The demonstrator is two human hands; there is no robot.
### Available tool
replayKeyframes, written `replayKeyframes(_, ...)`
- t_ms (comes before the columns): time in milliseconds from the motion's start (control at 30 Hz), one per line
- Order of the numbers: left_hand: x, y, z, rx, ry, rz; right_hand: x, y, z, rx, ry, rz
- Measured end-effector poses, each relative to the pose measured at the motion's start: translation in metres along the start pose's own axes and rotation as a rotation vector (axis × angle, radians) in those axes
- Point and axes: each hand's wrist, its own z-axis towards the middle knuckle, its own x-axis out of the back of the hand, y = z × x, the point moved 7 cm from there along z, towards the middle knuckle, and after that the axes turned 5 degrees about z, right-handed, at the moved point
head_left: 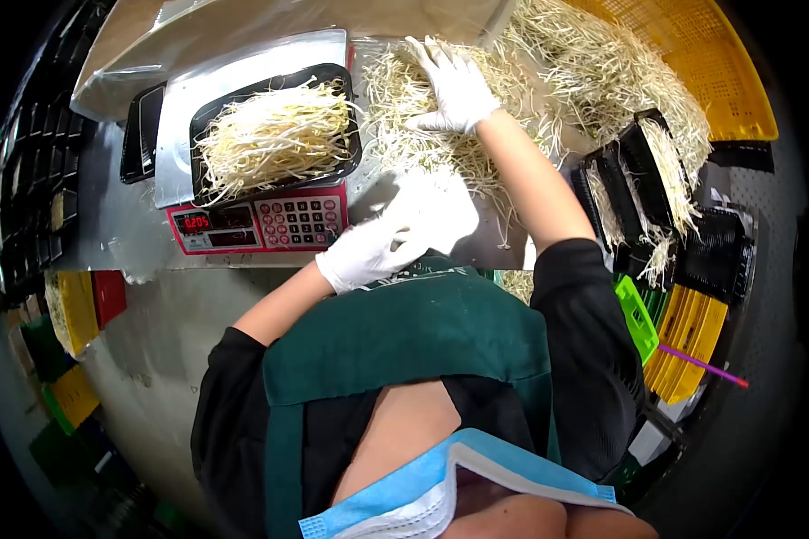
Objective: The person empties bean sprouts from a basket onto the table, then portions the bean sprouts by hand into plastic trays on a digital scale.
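My right hand [454, 90], in a white glove, lies on a heap of bean sprouts [391, 90] with its fingers spread. My left hand [368, 254], also gloved, hovers at the table's front edge beside the scale [301, 220]; its thumb stands apart from the fingers. Glare washes out its fingertips, and nothing shows in its grasp. On the scale's metal plate [178, 126] sits a black tray [355, 148] heaped with bean sprouts. The red display seems to read 0.205.
A larger sprout pile [616, 81] spills from a yellow basket [737, 67] at the back right. Filled black trays [634, 193] lean at the right edge. More black trays [27, 180] are stacked at the left. A clear plastic sheet [121, 76] stands behind the scale.
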Motion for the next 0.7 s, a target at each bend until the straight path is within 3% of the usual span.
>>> replayKeyframes(67, -0.004, -0.012, -0.003, 0.002, 0.052, -0.154, -0.016, 0.019, 0.009, -0.064, -0.152, -0.150)
replayKeyframes(167, 0.008, 0.001, -0.005, 0.137, 0.003, -0.048, -0.021, 0.050, 0.006, -0.337, -0.584, 0.123)
replayKeyframes(300, -0.001, 0.001, -0.003, 0.188, -0.095, 0.017, -0.026, 0.039, 0.002, -0.225, -0.510, 0.000)
replayKeyframes(367, -0.015, -0.022, 0.000, 0.108, -0.002, 0.067, -0.018, 0.024, -0.001, -0.186, -0.373, -0.230)
replayKeyframes(433, -0.023, -0.040, 0.003, 0.060, 0.127, -0.234, -0.019, 0.031, -0.003, -0.187, -0.353, -0.229)
replayKeyframes(467, -0.027, -0.045, 0.000, 0.415, -0.060, -0.298, -0.018, 0.043, -0.004, -0.213, -0.283, -0.021)
replayKeyframes(500, -0.027, -0.037, -0.001, 0.417, -0.058, -0.301, -0.013, 0.049, -0.007, -0.239, -0.213, 0.187)
replayKeyframes(567, -0.020, -0.025, -0.004, 0.410, 0.114, -0.379, -0.011, 0.073, -0.019, -0.357, -0.248, 0.198)
replayKeyframes(633, -0.011, -0.005, -0.003, 0.326, 0.136, -0.221, -0.007, 0.105, -0.036, -0.491, -0.058, 0.781)
replayKeyframes(700, -0.015, -0.018, -0.003, 0.504, 0.039, 0.211, 0.040, 0.092, -0.044, -0.537, 0.014, 1.056)
